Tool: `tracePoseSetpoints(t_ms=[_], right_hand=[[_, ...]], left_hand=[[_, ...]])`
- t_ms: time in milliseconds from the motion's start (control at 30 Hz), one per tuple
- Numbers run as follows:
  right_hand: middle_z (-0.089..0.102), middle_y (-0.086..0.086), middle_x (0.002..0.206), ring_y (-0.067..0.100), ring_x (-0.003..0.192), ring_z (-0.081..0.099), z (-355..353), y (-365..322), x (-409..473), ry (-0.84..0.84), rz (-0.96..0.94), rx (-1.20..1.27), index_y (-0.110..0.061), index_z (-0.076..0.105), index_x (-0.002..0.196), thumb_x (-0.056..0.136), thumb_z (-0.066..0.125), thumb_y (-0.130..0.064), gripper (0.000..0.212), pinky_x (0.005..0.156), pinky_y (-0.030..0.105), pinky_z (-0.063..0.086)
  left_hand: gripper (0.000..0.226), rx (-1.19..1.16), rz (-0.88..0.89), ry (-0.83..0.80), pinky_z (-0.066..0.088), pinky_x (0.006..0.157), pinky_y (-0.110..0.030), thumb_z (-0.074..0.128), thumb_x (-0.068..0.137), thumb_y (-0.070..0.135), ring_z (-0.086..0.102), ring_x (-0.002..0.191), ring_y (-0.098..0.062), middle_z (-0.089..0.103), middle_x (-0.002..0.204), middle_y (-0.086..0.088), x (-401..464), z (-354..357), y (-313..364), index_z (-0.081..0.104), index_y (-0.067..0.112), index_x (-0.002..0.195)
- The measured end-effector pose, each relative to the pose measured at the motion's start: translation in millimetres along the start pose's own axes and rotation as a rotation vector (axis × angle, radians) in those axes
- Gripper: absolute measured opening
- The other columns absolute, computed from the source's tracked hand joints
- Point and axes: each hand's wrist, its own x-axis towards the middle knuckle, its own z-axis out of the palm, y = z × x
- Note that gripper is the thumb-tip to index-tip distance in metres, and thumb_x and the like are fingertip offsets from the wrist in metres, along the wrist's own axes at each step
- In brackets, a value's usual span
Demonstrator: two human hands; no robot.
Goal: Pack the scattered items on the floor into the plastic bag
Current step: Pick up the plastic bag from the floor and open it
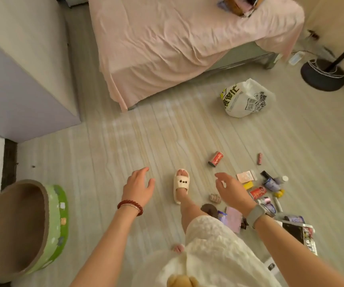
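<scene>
A white plastic bag [245,99] with black and yellow print lies crumpled on the floor near the bed's corner. Several small items are scattered on the floor at the right: a red can [216,158], a small pink tube [260,158], a pink sachet [244,176], a yellow block [248,185], a red packet [257,192], small bottles [272,182] and a printed pack [299,233]. My left hand [139,186] hovers empty with fingers spread, left of my slippered foot. My right hand [232,189] hangs open above the items, holding nothing.
A bed with a pink sheet [177,44] fills the top middle. A round green-sided cat scratcher [25,226] sits at the lower left, a lilac cabinet [22,96] at the left, a black fan base [322,74] at the upper right. My foot in a cream slipper [181,184] stands mid-floor.
</scene>
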Motion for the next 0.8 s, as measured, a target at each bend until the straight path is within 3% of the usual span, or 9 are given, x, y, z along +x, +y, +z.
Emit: tracePoseSetpoints(t_ms=[233,500,800], right_hand=[[0.061,0.016,0.119,0.034,0.116,0.052,-68,-47,157,0.033,0.101,0.067,-0.007,0.051,0.121,0.092,0.038,-0.016,0.033,0.091,0.036,0.042],[0.050,0.015,0.134,0.028,0.123,0.046,-165,-106,297,0.113,0.200,0.184,-0.010,0.041,0.133,0.095,0.036,-0.019,0.039,0.100,0.033,0.037],[0.049,0.017,0.135,0.028,0.125,0.046,-240,-105,438,0.318,0.533,0.455,-0.006,0.040,0.134,0.095,0.037,-0.015,0.040,0.103,0.034,0.035]], left_hand=[[0.044,0.107,0.087,-0.113,0.034,0.106,-0.039,0.041,0.092,0.027,0.037,0.129,-0.023,0.040,0.140,-0.008,185,-49,89,0.036,0.016,0.134],[0.043,0.125,0.231,-0.167,0.033,0.104,-0.036,0.044,0.092,0.023,0.038,0.128,-0.025,0.041,0.138,-0.010,369,-97,197,0.038,0.014,0.133],[0.044,0.241,0.483,-0.410,0.033,0.103,-0.033,0.047,0.091,0.024,0.042,0.126,-0.026,0.040,0.140,-0.011,592,-85,340,0.038,0.014,0.134]])
